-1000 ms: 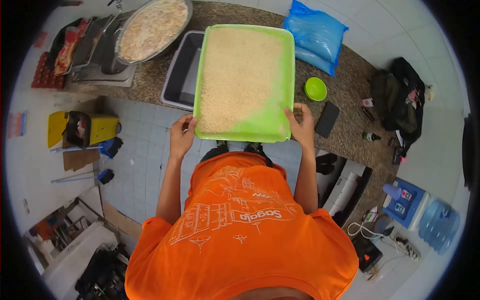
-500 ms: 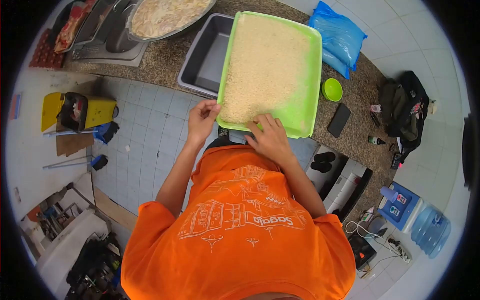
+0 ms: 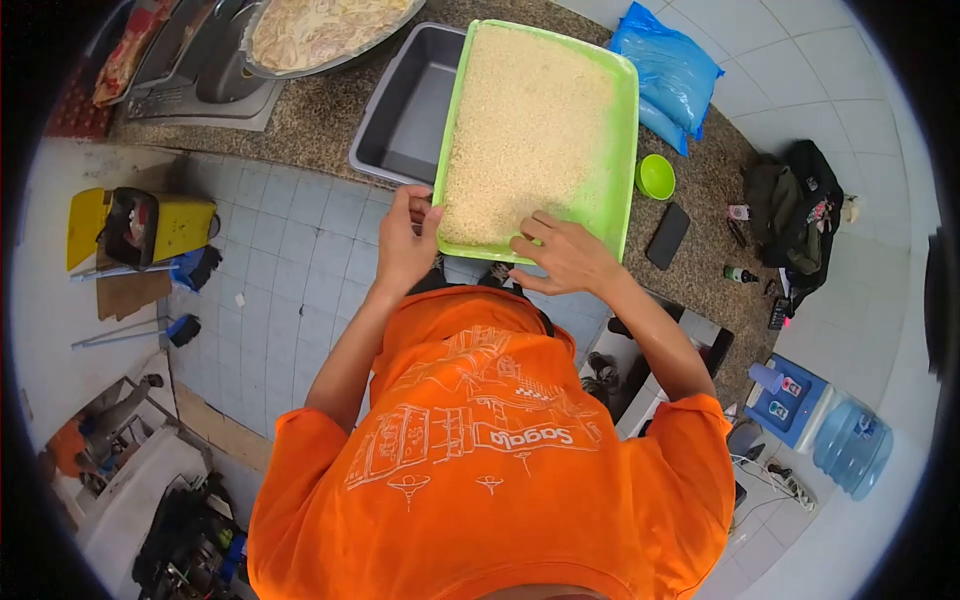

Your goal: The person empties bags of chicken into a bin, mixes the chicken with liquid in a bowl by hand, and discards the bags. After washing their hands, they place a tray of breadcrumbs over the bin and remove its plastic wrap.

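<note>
A light green tray (image 3: 619, 160) lies partly over a grey bin, its near edge close to my body. Pale breadcrumbs (image 3: 530, 120) cover most of it, thinning to bare green along the right side and near-right corner. My left hand (image 3: 408, 245) pinches the tray's rim at the near-left corner, thumb and fingers closed on it. Over the near edge reaches my right hand (image 3: 568, 255), its bent fingertips at the crumbs and the thumb apart. Nothing shows in that hand.
The grey bin (image 3: 405, 120) sits left of the tray, beside a large bowl of pale battered pieces (image 3: 325, 35). To the right are blue plastic bags (image 3: 665, 70), a small green bowl (image 3: 655, 177) and a phone (image 3: 668, 236) on the granite counter (image 3: 710, 290).
My right hand has shifted right along the tray's near edge, and its elbow has swung outward. The left hand stays at the corner. The view has moved slightly.
</note>
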`<state>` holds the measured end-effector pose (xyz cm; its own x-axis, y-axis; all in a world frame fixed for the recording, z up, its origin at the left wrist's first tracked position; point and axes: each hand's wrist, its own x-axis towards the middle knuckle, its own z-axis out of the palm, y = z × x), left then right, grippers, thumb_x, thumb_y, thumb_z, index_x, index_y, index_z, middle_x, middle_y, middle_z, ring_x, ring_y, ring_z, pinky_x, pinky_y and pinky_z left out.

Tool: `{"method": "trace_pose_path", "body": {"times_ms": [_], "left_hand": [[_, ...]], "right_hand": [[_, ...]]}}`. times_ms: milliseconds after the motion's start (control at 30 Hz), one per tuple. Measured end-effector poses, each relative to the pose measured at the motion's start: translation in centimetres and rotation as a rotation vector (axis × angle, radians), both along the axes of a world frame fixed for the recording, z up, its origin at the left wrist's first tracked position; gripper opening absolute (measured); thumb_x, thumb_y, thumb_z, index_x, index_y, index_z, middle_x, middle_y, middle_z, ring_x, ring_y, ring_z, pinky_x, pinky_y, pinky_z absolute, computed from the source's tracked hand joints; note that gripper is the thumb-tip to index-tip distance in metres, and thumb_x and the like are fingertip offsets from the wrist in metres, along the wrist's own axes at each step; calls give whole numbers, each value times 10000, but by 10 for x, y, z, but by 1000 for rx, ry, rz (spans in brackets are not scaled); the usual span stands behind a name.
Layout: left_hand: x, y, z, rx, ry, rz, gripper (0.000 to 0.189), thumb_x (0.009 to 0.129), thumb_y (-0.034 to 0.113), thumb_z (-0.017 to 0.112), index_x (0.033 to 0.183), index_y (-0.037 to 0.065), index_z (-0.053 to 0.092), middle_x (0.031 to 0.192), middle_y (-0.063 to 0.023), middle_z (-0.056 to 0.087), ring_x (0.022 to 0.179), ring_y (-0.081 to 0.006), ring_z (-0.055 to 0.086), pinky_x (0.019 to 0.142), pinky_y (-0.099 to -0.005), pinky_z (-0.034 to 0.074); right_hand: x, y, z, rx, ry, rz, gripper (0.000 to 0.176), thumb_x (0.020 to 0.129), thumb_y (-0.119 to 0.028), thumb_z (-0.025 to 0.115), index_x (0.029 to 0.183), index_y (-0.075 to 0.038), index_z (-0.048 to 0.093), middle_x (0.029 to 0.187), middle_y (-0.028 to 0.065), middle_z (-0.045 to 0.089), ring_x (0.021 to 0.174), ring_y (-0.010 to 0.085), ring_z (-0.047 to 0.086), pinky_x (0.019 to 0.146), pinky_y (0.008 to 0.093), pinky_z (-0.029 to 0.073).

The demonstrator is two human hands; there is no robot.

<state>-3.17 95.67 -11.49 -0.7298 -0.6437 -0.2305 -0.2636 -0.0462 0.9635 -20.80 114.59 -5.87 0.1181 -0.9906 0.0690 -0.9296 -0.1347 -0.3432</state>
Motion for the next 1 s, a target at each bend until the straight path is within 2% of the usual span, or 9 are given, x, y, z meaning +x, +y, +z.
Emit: {"method": "trace_pose_path", "body": {"times_ms": [67,100,167,267,467,600,667,733,1000], "left_hand": [[1,6,22,-912,-30,-68,218,871,103,658,1061,25,587,1001,-127,587,964,-261,577,846,-375,465],[1,10,29,-905,-30,-67,218,871,103,658,1061,25,587,1001,-127,587,964,-261,577,846,-375,465],[0,15,39,-1042,288,-409,259,838,169,682,1063,59,615,1102,-144,546,1027,-324,524,877,-433,436],[-9,21,27,-1005,328,-709,269,831,227,690,1055,87,638,1105,-116,531,1031,-303,513,862,-424,437],[-30,4,33,-955,248,-950,244,799,228,714,931,40,634,979,-116,496,960,-288,498,804,-397,434],[-28,-20,31,-874,365,-960,226,771,189,744,820,28,594,927,-120,488,877,-281,495,730,-387,434],[-21,-39,23,-948,495,-697,260,741,157,772,754,34,543,867,-115,481,809,-276,500,677,-381,433],[-18,-55,24,-962,455,-658,268,738,158,783,746,35,545,834,-105,486,770,-272,506,658,-387,436],[-35,4,28,-943,479,-812,333,783,306,730,975,46,650,953,-147,530,949,-315,516,796,-436,450]], "right_hand": [[2,2,-2,23,-11,-19,300,760,-296,687,893,-43,598,855,106,535,849,278,575,684,373,513],[2,1,-3,14,-20,-37,288,748,-270,691,897,-42,597,854,105,538,849,277,578,687,373,514],[1,0,-5,2,-29,-47,280,735,-244,695,902,-42,596,853,105,541,848,275,581,691,373,514],[4,3,-8,-14,-82,-82,259,716,-195,700,902,-46,598,855,99,546,849,272,585,706,366,513],[7,10,-9,-19,-73,-124,242,725,-188,707,892,-52,598,854,88,549,845,270,586,722,355,510],[1,18,-11,-51,-38,-154,247,715,-208,723,856,-53,592,845,81,543,855,260,579,729,360,508],[-7,27,-9,-48,-35,-169,250,708,-211,728,845,-54,591,842,79,539,857,257,576,729,362,507],[-16,34,-9,-62,34,-163,272,675,-213,743,840,-59,591,839,74,535,856,254,572,732,366,512],[-10,22,-6,-10,22,-128,295,650,-205,778,838,-56,606,881,83,562,901,276,586,758,366,525]]}}
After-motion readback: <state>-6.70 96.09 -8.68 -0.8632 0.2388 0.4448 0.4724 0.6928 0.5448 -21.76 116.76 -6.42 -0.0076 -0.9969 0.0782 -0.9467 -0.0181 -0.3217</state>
